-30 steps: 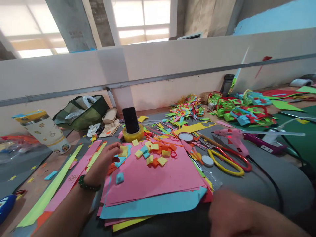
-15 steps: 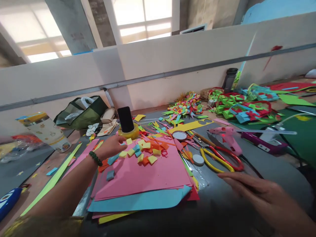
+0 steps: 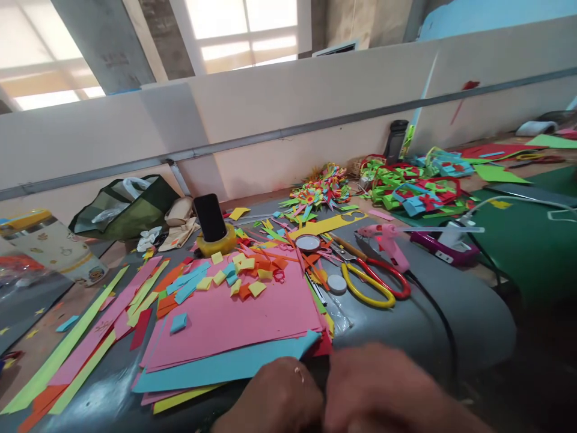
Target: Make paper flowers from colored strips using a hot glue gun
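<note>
My left hand point(image 3: 277, 394), with a ring on one finger, is close beside my right hand point(image 3: 383, 388) at the bottom edge, in front of the paper stack. Both look curled closed; whatever they hold is hidden, and the right one is blurred. Pink sheets point(image 3: 234, 331) lie on a blue sheet point(image 3: 211, 370) and others. On the pink paper are several small yellow folded pieces point(image 3: 256, 289), orange pieces point(image 3: 244, 293), blue strips point(image 3: 192, 282) and a lone blue piece point(image 3: 179, 323).
Right of the stack lie scissors with yellow and red handles point(image 3: 369, 285), a white lid point(image 3: 336, 284) and a pink glue gun point(image 3: 388, 240) with its cord. A phone point(image 3: 210, 218) leans on a tape roll point(image 3: 219, 242). Paper strips point(image 3: 103, 325) lie left; paper flowers point(image 3: 322, 189) stand behind.
My left hand has left the small paper pieces and come down to the front edge. My right hand has moved left beside it. The view has shifted right.
</note>
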Available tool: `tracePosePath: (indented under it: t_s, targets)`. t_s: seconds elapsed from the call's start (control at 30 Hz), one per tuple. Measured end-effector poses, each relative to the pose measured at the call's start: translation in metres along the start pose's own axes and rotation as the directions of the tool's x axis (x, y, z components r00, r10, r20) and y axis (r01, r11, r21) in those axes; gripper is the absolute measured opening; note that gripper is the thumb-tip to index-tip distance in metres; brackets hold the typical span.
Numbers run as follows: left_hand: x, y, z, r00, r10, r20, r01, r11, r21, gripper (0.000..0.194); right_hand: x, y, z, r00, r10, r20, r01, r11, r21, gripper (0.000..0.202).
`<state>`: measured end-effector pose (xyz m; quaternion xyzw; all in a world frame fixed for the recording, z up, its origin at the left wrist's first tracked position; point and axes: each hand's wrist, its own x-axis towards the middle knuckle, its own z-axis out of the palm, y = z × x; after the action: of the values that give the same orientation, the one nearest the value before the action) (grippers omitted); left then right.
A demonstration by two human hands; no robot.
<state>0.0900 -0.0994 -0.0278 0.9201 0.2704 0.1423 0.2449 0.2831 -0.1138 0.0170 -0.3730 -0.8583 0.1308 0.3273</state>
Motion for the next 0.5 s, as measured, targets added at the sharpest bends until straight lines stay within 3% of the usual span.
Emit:
tracePosePath:
  t_s: [0.1, 0.17, 0.23, 0.33, 0.4, 0.5]
  targets:
    - [-0.023, -0.013, 0.0, 0.975, 0.066, -0.211, -0.061, 0.998, 0.032, 0.016, 0.007, 0.014, 0.007, 1.0, 0.012, -0.018, -0.011, 0.999, 0.041, 0.019]
    - [-0.04, -0.023, -0.005, 0.92, -0.05, -0.388, 0.123, 0.979, 0.165, 0.029, 0.012, 0.023, 0.023, 0.999, -0.021, 0.033, 0.02, 1.0, 0.02, 0.042]
    - [-0.051, -0.035, -0.008, 0.862, -0.142, -0.486, 0.313, 0.904, 0.291, 0.051, 0.015, 0.031, 0.04, 0.994, -0.069, 0.083, 0.072, 0.996, -0.044, 0.048]
    - [-0.061, -0.051, -0.009, 0.853, -0.182, -0.488, 0.394, 0.839, 0.375, 0.054, 0.015, 0.039, 0.054, 0.993, -0.107, 0.054, 0.113, 0.983, -0.141, 0.024]
    - [-0.065, -0.057, -0.009, 0.858, -0.199, -0.473, 0.399, 0.839, 0.37, 0.048, 0.013, 0.043, 0.054, 0.988, -0.155, 0.011, 0.154, 0.971, -0.184, 0.024]
    - [-0.068, -0.055, -0.015, 0.873, -0.225, -0.432, 0.386, 0.86, 0.333, 0.053, 0.013, 0.047, 0.047, 0.972, -0.229, -0.053, 0.208, 0.943, -0.26, 0.027]
